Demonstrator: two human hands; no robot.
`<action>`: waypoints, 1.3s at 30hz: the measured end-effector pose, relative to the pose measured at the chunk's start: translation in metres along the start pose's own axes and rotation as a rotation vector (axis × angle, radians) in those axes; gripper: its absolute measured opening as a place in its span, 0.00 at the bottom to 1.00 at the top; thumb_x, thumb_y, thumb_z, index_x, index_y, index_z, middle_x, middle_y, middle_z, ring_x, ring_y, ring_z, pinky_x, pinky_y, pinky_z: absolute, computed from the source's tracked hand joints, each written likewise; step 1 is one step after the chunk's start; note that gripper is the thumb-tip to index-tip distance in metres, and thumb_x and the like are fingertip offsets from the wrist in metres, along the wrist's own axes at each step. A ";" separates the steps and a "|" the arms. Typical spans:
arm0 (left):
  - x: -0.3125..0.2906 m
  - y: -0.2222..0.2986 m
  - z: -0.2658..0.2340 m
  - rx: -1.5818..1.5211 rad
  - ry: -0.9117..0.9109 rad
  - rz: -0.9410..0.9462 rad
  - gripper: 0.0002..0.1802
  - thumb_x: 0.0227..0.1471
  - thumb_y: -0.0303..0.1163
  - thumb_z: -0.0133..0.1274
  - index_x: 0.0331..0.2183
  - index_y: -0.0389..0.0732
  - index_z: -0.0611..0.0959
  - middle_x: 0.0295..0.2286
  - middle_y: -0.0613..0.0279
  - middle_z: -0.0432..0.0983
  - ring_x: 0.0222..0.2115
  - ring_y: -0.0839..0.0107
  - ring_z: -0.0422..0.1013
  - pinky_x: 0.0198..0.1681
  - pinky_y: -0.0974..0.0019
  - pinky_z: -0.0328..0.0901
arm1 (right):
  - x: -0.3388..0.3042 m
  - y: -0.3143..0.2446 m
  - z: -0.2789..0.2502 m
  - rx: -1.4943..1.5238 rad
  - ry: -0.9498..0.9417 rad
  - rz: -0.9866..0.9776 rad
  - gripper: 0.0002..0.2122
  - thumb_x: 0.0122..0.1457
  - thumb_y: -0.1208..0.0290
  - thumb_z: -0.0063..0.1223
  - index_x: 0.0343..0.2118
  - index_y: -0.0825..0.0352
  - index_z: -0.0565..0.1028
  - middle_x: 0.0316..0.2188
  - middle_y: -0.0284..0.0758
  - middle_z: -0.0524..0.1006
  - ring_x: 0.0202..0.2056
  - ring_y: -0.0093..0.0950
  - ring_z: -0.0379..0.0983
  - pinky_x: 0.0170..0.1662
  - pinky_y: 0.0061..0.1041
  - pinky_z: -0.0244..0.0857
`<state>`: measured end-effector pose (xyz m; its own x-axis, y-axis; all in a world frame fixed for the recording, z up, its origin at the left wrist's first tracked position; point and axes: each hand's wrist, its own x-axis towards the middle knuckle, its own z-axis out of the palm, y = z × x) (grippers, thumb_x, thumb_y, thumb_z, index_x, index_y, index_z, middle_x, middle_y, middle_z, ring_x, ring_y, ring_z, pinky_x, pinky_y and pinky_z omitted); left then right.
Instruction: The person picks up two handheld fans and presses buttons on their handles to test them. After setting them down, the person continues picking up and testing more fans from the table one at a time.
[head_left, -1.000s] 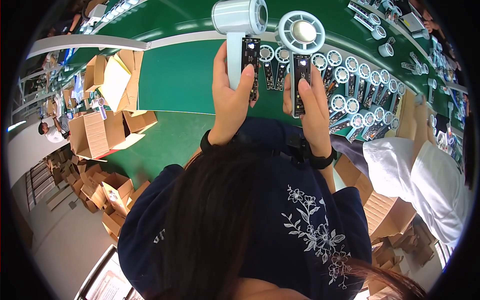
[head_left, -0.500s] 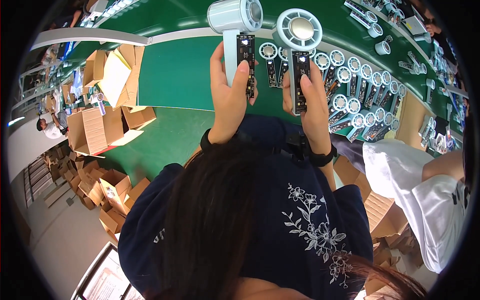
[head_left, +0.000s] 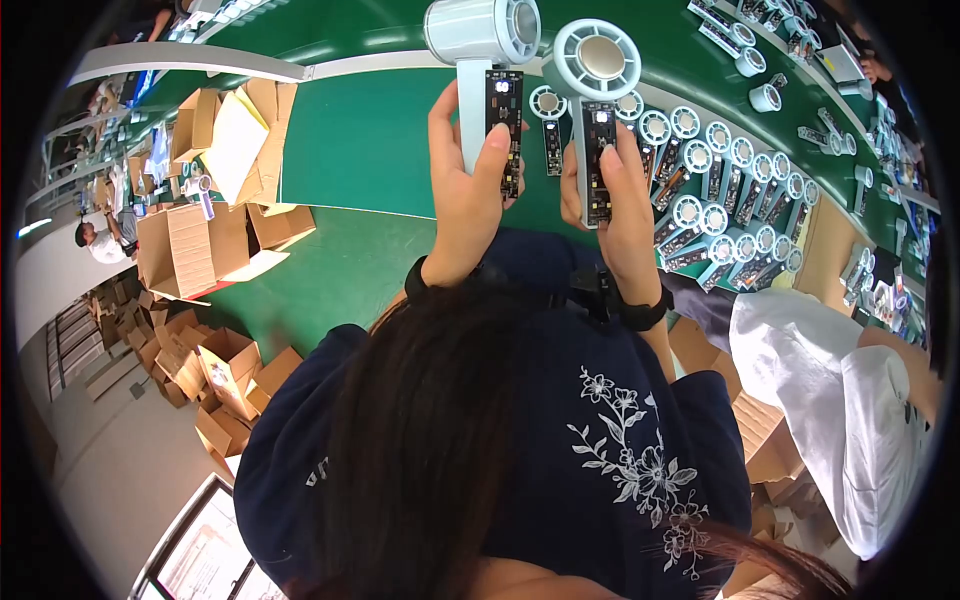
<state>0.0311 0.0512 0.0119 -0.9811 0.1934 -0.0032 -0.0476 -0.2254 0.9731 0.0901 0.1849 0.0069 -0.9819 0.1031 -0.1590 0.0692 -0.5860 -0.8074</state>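
Note:
My left hand [head_left: 468, 190] is wrapped round the handle of a pale blue handheld fan [head_left: 470, 32], held upright with its round head up. Its open handle bares a black circuit board with a lit white display, and my thumb presses on the board. In my right hand [head_left: 622, 195] is a second handheld fan [head_left: 603, 58] of the same kind, its silver-centred grille facing me. My right thumb rests on that fan's board, where a small display also glows. Behind and right of my right hand lie several more handheld fans [head_left: 717, 137] with bare boards.
Green matting [head_left: 350, 140] covers the table. At left stand an open cardboard box [head_left: 190, 250] and a yellow sheet [head_left: 237, 145]; more cartons [head_left: 235, 370] sit on the floor. A person in a white garment [head_left: 800, 350] is close at my right. More fan parts [head_left: 765, 97] lie at far right.
The left fan's display changes from one lit spot to brighter lit digits. Both hands keep their hold and the view shifts slightly; the person at right shifts an arm.

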 end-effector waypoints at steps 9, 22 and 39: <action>0.010 0.001 -0.008 -0.290 -0.143 -0.178 0.23 0.55 0.33 0.48 0.50 0.38 0.60 0.37 0.57 0.69 0.24 0.75 0.68 0.26 0.72 0.67 | 0.007 -0.003 0.001 -0.057 0.011 -0.031 0.16 0.64 0.64 0.36 0.51 0.66 0.56 0.28 0.31 0.67 0.19 0.16 0.62 0.20 0.15 0.55; 0.021 -0.001 -0.012 -0.545 -0.388 -0.382 0.23 0.52 0.29 0.51 0.47 0.39 0.61 0.34 0.57 0.69 0.24 0.73 0.69 0.26 0.69 0.67 | 0.007 -0.004 0.002 -0.037 0.002 -0.102 0.15 0.64 0.65 0.36 0.50 0.65 0.57 0.28 0.32 0.67 0.18 0.16 0.61 0.18 0.15 0.54; 0.017 -0.001 -0.011 -0.458 -0.394 -0.317 0.26 0.51 0.27 0.50 0.50 0.39 0.59 0.36 0.56 0.69 0.24 0.70 0.70 0.26 0.67 0.68 | 0.004 -0.005 -0.001 0.020 -0.020 -0.083 0.16 0.61 0.71 0.39 0.51 0.68 0.56 0.30 0.33 0.67 0.20 0.17 0.62 0.20 0.16 0.56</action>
<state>0.0126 0.0447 0.0086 -0.7690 0.6309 -0.1035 -0.4814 -0.4648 0.7431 0.0855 0.1887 0.0099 -0.9874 0.1363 -0.0802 -0.0162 -0.5919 -0.8058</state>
